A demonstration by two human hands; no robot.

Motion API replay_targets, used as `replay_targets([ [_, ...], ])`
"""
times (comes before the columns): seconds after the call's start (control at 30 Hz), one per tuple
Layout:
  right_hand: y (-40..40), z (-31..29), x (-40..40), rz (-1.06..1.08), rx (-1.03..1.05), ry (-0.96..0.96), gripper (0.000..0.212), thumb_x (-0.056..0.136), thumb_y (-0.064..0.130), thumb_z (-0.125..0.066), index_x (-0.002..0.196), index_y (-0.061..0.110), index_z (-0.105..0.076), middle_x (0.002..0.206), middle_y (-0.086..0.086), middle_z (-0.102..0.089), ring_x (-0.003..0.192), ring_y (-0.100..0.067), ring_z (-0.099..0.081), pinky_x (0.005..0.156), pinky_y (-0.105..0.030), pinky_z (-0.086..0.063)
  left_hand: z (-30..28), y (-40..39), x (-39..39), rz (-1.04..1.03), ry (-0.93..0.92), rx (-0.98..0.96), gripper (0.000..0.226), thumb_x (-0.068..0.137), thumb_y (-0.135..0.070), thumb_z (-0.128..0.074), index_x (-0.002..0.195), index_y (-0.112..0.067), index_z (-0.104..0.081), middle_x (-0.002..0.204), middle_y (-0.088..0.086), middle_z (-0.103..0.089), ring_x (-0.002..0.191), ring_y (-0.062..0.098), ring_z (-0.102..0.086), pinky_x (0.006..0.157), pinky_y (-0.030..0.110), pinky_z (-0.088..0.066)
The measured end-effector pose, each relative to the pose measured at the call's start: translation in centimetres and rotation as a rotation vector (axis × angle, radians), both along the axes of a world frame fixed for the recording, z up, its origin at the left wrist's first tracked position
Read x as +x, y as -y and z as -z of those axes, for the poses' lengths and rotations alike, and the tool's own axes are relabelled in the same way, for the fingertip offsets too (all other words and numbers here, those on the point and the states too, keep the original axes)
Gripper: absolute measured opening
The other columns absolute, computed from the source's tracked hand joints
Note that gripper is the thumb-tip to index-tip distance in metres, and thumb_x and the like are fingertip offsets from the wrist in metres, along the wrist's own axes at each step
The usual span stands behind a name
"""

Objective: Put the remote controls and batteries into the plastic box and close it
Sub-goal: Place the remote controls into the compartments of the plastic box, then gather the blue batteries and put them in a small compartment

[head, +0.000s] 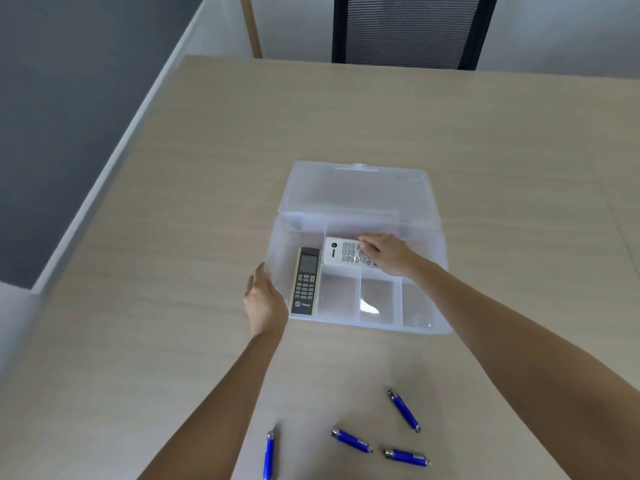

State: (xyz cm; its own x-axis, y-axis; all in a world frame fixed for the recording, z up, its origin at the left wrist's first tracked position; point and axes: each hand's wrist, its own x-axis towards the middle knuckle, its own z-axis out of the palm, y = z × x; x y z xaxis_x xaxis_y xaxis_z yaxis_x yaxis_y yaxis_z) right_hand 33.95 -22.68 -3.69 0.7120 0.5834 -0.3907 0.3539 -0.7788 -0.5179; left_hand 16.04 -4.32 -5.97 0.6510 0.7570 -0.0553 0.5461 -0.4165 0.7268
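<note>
A clear plastic box (426, 327) stands open on the table, its lid (356, 195) tipped back. A dark remote (304, 280) lies in the box's left compartment. A white remote (343, 252) lies across the rear compartment, and my right hand (388, 252) is closed over its right end. My left hand (265, 299) rests against the box's left wall, fingers apart, holding nothing. Several blue batteries lie on the table in front of the box: one (403, 409) at the right, one (351, 441) in the middle, one (407, 457) lower right, one (269, 455) at the left.
Three small front compartments (377, 299) of the box hold nothing. The wooden table (207, 202) runs to an edge at the left, with grey floor beyond. A black mesh chair (408, 29) stands behind the far edge.
</note>
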Motion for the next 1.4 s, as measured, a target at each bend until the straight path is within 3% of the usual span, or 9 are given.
replay_targets([
  [0.2, -0.1, -2.1, -3.7, -0.123, -0.167, 0.112, 0.056, 0.1, 0.033, -0.031, 0.149, 0.012, -0.015, 0.158, -0.016, -0.018, 0.147, -0.034, -0.009, 0.119, -0.054, -0.01, -0.8, -0.7, -0.7, 0.102, -0.072, -0.17, 0.049, 0.102, -0.02, -0.033, 0.149, -0.01, -0.023, 0.133, 0.026, -0.043, 0.115, 0.041, -0.05, 0.1, 0.043, -0.039],
  [0.3, 2.4, -3.9, -11.0, -0.038, 0.148, 0.306, 0.036, 0.095, 0.025, -0.042, 0.127, 0.009, -0.05, 0.121, -0.016, -0.056, 0.114, -0.037, -0.054, 0.093, -0.044, -0.048, -0.5, -1.0, -4.4, 0.049, -0.078, -0.198, 0.051, 0.099, -0.035, -0.04, 0.14, -0.007, -0.031, 0.133, 0.024, -0.04, 0.121, 0.041, -0.043, 0.102, 0.048, -0.037],
  [0.4, 6.6, -2.8, -19.3, 0.061, 0.044, 0.288, 0.032, 0.093, 0.034, -0.036, 0.104, 0.009, -0.053, 0.1, -0.009, -0.058, 0.088, -0.033, -0.062, 0.067, -0.037, -0.047, 0.3, 0.1, -12.4, 0.123, -0.27, -0.128, 0.044, 0.091, -0.044, -0.053, 0.113, -0.006, -0.047, 0.114, 0.017, -0.052, 0.114, 0.039, -0.048, 0.095, 0.048, -0.041],
  [0.53, 10.1, 1.3, -24.3, 0.207, -0.349, 0.051, 0.047, 0.088, 0.04, -0.054, 0.119, 0.007, -0.042, 0.121, -0.01, -0.044, 0.111, -0.029, -0.048, 0.077, -0.033, -0.044, 1.6, 3.7, -22.3, 0.413, -0.697, 0.044, 0.048, 0.083, -0.06, -0.055, 0.11, -0.02, -0.051, 0.11, 0.001, -0.05, 0.11, 0.023, -0.05, 0.081, 0.035, -0.037],
  [0.67, 10.9, 2.2, -23.6, 0.138, -0.328, 0.006, 0.032, 0.094, 0.025, -0.048, 0.119, 0.005, -0.045, 0.125, -0.015, -0.049, 0.116, -0.03, -0.048, 0.091, -0.037, -0.043, 1.6, 5.7, -24.1, 0.592, -0.62, 0.309, 0.026, 0.094, -0.037, -0.055, 0.111, -0.018, -0.058, 0.103, 0.003, -0.059, 0.091, 0.023, -0.063, 0.071, 0.034, -0.049],
  [0.8, 12.7, -0.2, -24.1, 0.016, -0.171, -0.067, 0.011, 0.088, 0.02, -0.056, 0.085, 0.019, -0.045, 0.096, -0.009, -0.053, 0.087, -0.024, -0.047, 0.072, -0.029, -0.034, 0.2, 8.8, -20.5, 0.817, -0.399, 0.203, 0.018, 0.102, -0.018, -0.035, 0.116, -0.013, -0.044, 0.107, 0.005, -0.058, 0.087, 0.023, -0.058, 0.069, 0.028, -0.043],
  [0.87, 13.7, -0.3, -25.6, -0.07, -0.221, -0.077, 0.012, 0.085, 0.02, -0.057, 0.094, 0.012, -0.052, 0.097, -0.008, -0.052, 0.09, -0.025, -0.048, 0.073, -0.027, -0.033, 0.4, 10.7, -18.5, 0.963, -0.32, 0.317, 0.023, 0.1, -0.019, -0.034, 0.12, -0.014, -0.044, 0.114, 0.004, -0.053, 0.095, 0.024, -0.055, 0.078, 0.031, -0.046],
  [1.1, 15.6, 3.4, -28.2, -0.1, -0.335, 0.024, 0.021, 0.09, 0.015, -0.052, 0.11, 0.01, -0.053, 0.119, -0.011, -0.049, 0.112, -0.028, -0.05, 0.088, -0.037, -0.044, 3.0, 12.0, -16.0, 1.205, -0.606, 0.596, 0.041, 0.071, -0.041, -0.075, 0.098, -0.013, -0.061, 0.095, 0.008, -0.066, 0.086, 0.026, -0.06, 0.063, 0.032, -0.05],
  [1.4, 11.9, -4.9, -14.8, 0.613, 0.282, 0.126, 0.028, 0.086, 0.015, -0.056, 0.059, 0.01, -0.047, 0.062, -0.012, -0.062, 0.054, -0.02, -0.057, 0.05, -0.018, -0.038, -0.7, 10.3, -12.8, 0.733, -0.304, -0.269, 0.017, 0.101, -0.024, -0.035, 0.087, -0.016, -0.04, 0.076, 0.001, -0.055, 0.063, 0.016, -0.048, 0.06, 0.027, -0.04],
])
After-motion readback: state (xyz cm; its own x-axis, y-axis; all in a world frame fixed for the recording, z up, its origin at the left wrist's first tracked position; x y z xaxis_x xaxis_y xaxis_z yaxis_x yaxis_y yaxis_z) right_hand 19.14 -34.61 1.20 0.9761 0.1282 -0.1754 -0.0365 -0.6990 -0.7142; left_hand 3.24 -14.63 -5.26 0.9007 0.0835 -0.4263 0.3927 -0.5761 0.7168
